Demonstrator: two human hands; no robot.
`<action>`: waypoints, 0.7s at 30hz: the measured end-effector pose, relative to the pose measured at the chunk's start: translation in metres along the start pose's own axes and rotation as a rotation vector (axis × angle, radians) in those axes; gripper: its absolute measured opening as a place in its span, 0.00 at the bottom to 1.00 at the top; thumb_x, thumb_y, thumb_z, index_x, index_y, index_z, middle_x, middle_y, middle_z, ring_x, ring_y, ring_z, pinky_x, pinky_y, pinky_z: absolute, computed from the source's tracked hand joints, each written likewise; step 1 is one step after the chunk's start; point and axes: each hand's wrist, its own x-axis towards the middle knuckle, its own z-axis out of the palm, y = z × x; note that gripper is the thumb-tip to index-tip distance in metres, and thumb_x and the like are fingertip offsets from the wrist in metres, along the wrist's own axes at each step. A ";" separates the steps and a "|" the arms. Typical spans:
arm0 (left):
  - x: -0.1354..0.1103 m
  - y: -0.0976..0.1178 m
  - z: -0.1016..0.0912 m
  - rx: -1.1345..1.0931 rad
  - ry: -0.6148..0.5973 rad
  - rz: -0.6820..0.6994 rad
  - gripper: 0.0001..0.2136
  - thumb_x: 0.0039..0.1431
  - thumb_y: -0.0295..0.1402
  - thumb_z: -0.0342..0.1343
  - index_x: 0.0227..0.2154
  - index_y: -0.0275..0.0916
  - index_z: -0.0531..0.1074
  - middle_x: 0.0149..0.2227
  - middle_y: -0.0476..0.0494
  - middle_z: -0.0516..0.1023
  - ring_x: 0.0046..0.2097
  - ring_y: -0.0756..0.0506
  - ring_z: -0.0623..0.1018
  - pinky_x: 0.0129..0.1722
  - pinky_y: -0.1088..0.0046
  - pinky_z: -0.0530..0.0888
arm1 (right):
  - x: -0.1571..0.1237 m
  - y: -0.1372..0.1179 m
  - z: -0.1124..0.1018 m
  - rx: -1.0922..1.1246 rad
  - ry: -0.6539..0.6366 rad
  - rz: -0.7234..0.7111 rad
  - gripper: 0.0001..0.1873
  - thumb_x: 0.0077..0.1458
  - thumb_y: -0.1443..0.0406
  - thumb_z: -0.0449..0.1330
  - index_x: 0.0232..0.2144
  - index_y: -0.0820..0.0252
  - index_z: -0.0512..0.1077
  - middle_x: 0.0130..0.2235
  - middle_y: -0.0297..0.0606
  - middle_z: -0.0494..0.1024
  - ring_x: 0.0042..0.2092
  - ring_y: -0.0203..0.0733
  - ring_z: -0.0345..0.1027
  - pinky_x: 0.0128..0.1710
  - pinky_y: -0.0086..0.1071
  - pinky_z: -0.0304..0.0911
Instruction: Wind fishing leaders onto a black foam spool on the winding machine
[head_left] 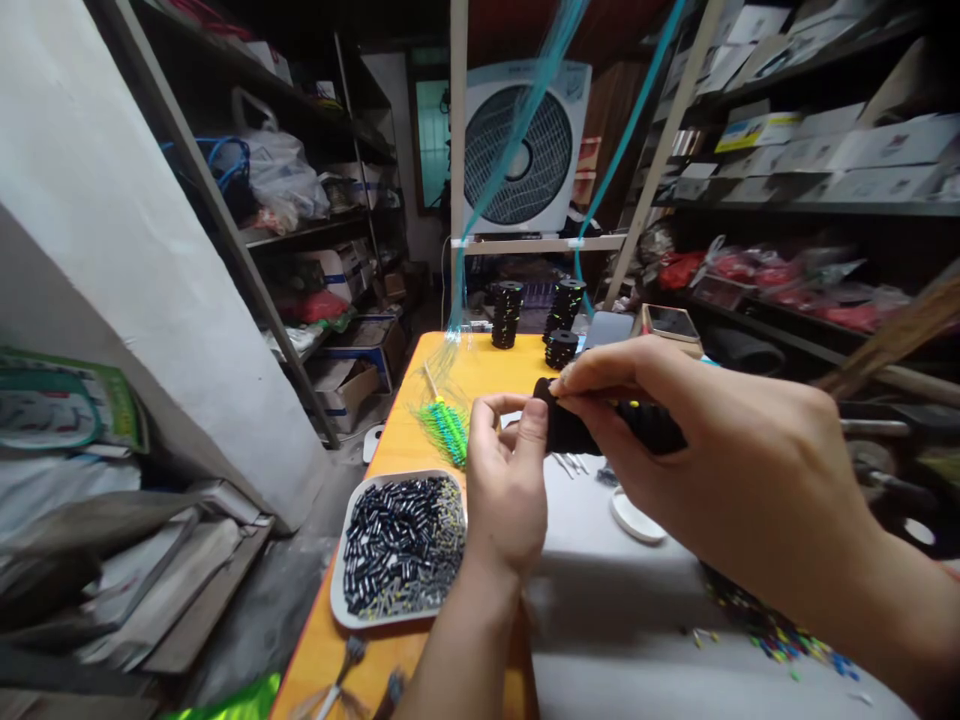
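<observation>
Both my hands meet over a black cylindrical roll (568, 430), held sideways above the table. It looks like a stack of black foam spools, and a small yellow bit shows on it. My left hand (510, 480) is closed around its left end, thumb upward. At the rim of that end, the thumb and forefinger of my right hand (697, 430) pinch together; whatever is between them is too small to make out. Much of the roll is hidden behind my right hand. Left of my left wrist, a white tray (339, 590) holds dark tubular pieces and small grey and yellow parts.
Black spool stacks (507, 315) stand at the back of the yellow table (405, 420). A green and blue bristly bundle (448, 432) lies nearby. Teal strands (510, 150) hang from a frame before a box fan (577, 100). A white lid (637, 515) and colourful small pieces (787, 640) lie right.
</observation>
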 end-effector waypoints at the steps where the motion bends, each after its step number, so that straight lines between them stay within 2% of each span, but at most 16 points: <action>1: 0.000 0.000 0.000 0.002 0.002 0.003 0.13 0.64 0.46 0.55 0.38 0.41 0.66 0.30 0.52 0.68 0.26 0.53 0.62 0.25 0.76 0.60 | 0.001 0.000 0.000 -0.006 -0.007 -0.014 0.05 0.61 0.72 0.58 0.34 0.59 0.71 0.30 0.33 0.79 0.28 0.34 0.72 0.27 0.26 0.63; 8: 0.000 0.001 0.001 -0.016 -0.007 0.004 0.13 0.64 0.45 0.55 0.37 0.40 0.65 0.33 0.51 0.70 0.27 0.54 0.64 0.25 0.77 0.61 | 0.005 -0.002 -0.003 -0.040 -0.069 -0.081 0.08 0.59 0.74 0.55 0.30 0.63 0.73 0.29 0.39 0.78 0.24 0.36 0.66 0.21 0.32 0.54; 12: -0.001 0.000 0.001 -0.036 -0.014 0.005 0.12 0.65 0.44 0.55 0.38 0.41 0.65 0.30 0.53 0.69 0.29 0.54 0.67 0.27 0.78 0.62 | 0.002 -0.002 0.000 -0.045 -0.095 -0.081 0.07 0.58 0.73 0.56 0.31 0.64 0.73 0.31 0.40 0.79 0.26 0.38 0.68 0.22 0.33 0.56; 15: -0.001 -0.002 0.002 -0.065 -0.035 0.006 0.11 0.65 0.43 0.55 0.39 0.40 0.65 0.33 0.51 0.72 0.30 0.53 0.70 0.30 0.77 0.66 | 0.003 -0.001 0.002 -0.043 -0.116 -0.093 0.06 0.58 0.73 0.57 0.32 0.64 0.73 0.31 0.38 0.78 0.27 0.39 0.69 0.23 0.34 0.57; 17: 0.000 -0.001 0.002 -0.088 -0.033 0.005 0.11 0.64 0.42 0.56 0.39 0.39 0.66 0.34 0.50 0.73 0.31 0.53 0.72 0.31 0.76 0.67 | 0.003 0.000 0.000 0.004 -0.133 -0.107 0.06 0.58 0.75 0.57 0.35 0.64 0.73 0.34 0.39 0.78 0.32 0.41 0.71 0.29 0.34 0.63; 18: 0.000 0.000 0.002 -0.097 -0.020 0.008 0.11 0.64 0.42 0.57 0.38 0.39 0.67 0.34 0.49 0.73 0.32 0.53 0.72 0.31 0.76 0.67 | 0.001 -0.001 -0.003 0.039 -0.124 -0.119 0.07 0.58 0.76 0.57 0.39 0.65 0.72 0.38 0.41 0.79 0.39 0.43 0.73 0.37 0.34 0.66; 20: 0.003 0.006 -0.002 -0.124 0.036 0.038 0.10 0.62 0.40 0.59 0.38 0.39 0.68 0.35 0.48 0.73 0.36 0.51 0.74 0.35 0.75 0.69 | -0.009 -0.005 -0.009 0.099 -0.070 -0.138 0.14 0.57 0.78 0.58 0.46 0.68 0.71 0.48 0.48 0.76 0.53 0.49 0.68 0.52 0.39 0.64; 21: 0.004 0.011 -0.005 -0.143 0.083 0.071 0.10 0.62 0.39 0.59 0.38 0.39 0.68 0.38 0.47 0.73 0.39 0.49 0.75 0.38 0.74 0.71 | -0.017 -0.009 -0.012 0.130 -0.044 -0.143 0.17 0.56 0.78 0.59 0.48 0.68 0.70 0.51 0.49 0.75 0.57 0.50 0.64 0.57 0.42 0.60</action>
